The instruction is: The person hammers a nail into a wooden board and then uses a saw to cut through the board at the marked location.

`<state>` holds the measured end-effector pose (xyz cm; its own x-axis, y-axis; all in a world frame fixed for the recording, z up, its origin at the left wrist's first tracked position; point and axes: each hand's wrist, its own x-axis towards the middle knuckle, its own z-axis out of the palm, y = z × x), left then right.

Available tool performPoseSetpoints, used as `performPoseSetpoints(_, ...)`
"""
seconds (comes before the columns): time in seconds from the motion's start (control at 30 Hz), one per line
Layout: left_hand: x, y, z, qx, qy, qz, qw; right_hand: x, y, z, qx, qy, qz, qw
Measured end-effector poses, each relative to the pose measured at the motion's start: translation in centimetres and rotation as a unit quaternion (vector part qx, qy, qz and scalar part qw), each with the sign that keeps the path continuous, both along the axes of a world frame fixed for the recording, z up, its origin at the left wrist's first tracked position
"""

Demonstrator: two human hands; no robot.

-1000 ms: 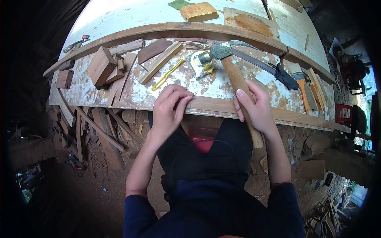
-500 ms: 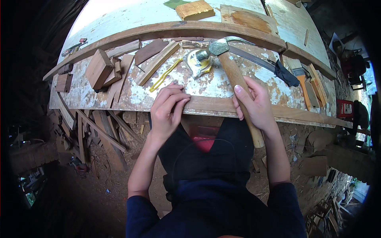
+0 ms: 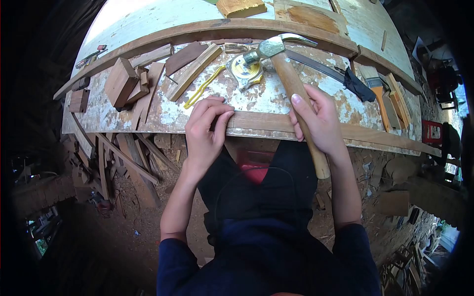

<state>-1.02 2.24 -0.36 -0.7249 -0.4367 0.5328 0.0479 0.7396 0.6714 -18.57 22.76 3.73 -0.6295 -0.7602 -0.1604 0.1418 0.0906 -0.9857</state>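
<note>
My right hand (image 3: pixel 320 123) grips the hammer (image 3: pixel 291 84); left hand (image 3: pixel 205 130), fingertips bunched on the wooden strip (image 3: pixel 261 121), hides whatever they pinch.

The right hand (image 3: pixel 320 123) covers the middle of the hammer handle (image 3: pixel 291 84), so that part of the wood cannot be seen. The left hand (image 3: pixel 205 129) hides the end of the long wood strip (image 3: pixel 261 121) under its fingers, and it is too small to tell if anything is pinched there. The wood block (image 3: pixel 241 7) at the far side is cut off by the top edge. The hammer head (image 3: pixel 270 47) covers part of the tape measure (image 3: pixel 243 69). The things at the far right of the bench (image 3: pixel 118 106) are bent and blurry near the dark rim.
</note>
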Motion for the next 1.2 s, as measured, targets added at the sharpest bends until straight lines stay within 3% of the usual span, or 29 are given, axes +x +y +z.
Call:
performPoseSetpoints(0.07,0.5,-0.6,-0.2,0.002,0.036,-0.034,0.999,-0.1,0.0,0.0,-0.006,-0.004,0.001,1.0)
performPoseSetpoints(0.17,1.2,-1.1,-0.1,0.122,0.032,0.003,0.992,-0.1,-0.1,-0.1,-0.004,-0.006,-0.003,1.0)
performPoseSetpoints(0.2,1.3,-1.4,0.1,0.073,-0.005,-0.029,0.997,-0.1,-0.1,-0.1,-0.002,-0.005,-0.003,1.0)
performPoseSetpoints(0.43,1.3,-1.8,0.4,0.015,-0.047,-0.091,0.995,0.1,-0.1,0.1,-0.003,-0.007,-0.011,1.0)
performPoseSetpoints(1.2,1.3,-1.9,0.0,-0.007,-0.032,-0.099,0.995,0.2,-0.2,0.2,0.006,-0.028,-0.016,0.999)
